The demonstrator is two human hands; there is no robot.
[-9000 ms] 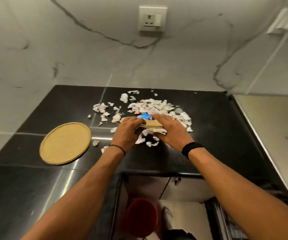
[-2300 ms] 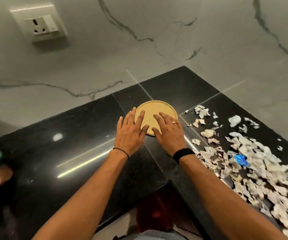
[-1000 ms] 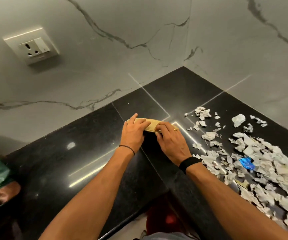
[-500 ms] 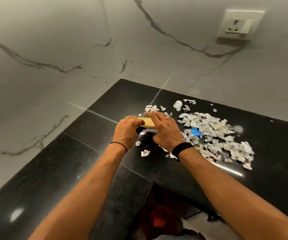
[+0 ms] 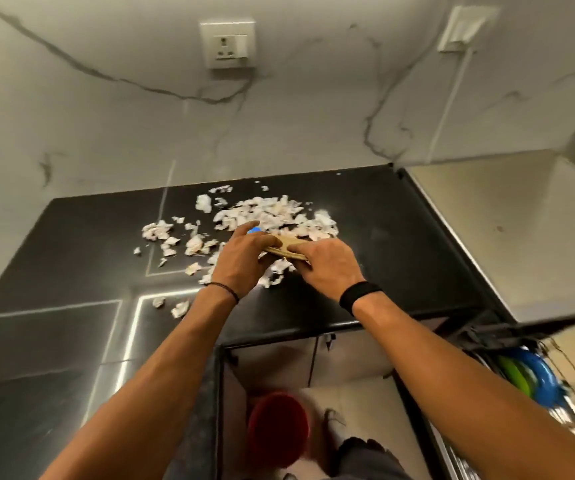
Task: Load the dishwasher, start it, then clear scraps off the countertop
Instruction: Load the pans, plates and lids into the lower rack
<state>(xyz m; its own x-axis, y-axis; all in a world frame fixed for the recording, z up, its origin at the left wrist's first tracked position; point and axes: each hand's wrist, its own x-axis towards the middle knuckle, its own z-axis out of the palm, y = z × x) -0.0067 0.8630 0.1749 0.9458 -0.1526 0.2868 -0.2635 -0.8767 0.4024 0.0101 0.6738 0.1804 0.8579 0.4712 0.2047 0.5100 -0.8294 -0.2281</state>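
A heap of white paper scraps (image 5: 272, 213) with one blue bit (image 5: 254, 231) lies on the black countertop (image 5: 390, 216). My left hand (image 5: 244, 261) and my right hand (image 5: 327, 263) both grip a round tan plate (image 5: 287, 245), seen nearly edge-on and held low over the near side of the heap. More scraps (image 5: 171, 237) are strewn to the left, and two loose pieces (image 5: 175, 306) lie near the front edge.
A red bin (image 5: 277, 427) stands on the floor below the counter's front edge. At the lower right an open dishwasher rack holds blue and green plates (image 5: 525, 375). A steel surface (image 5: 507, 223) adjoins the counter on the right. A wall socket (image 5: 227, 43) is above.
Both hands picked the tan plate up from the left part of the counter and carried it right to the scrap heap. My view has swung right, so the bin and the rack now show.
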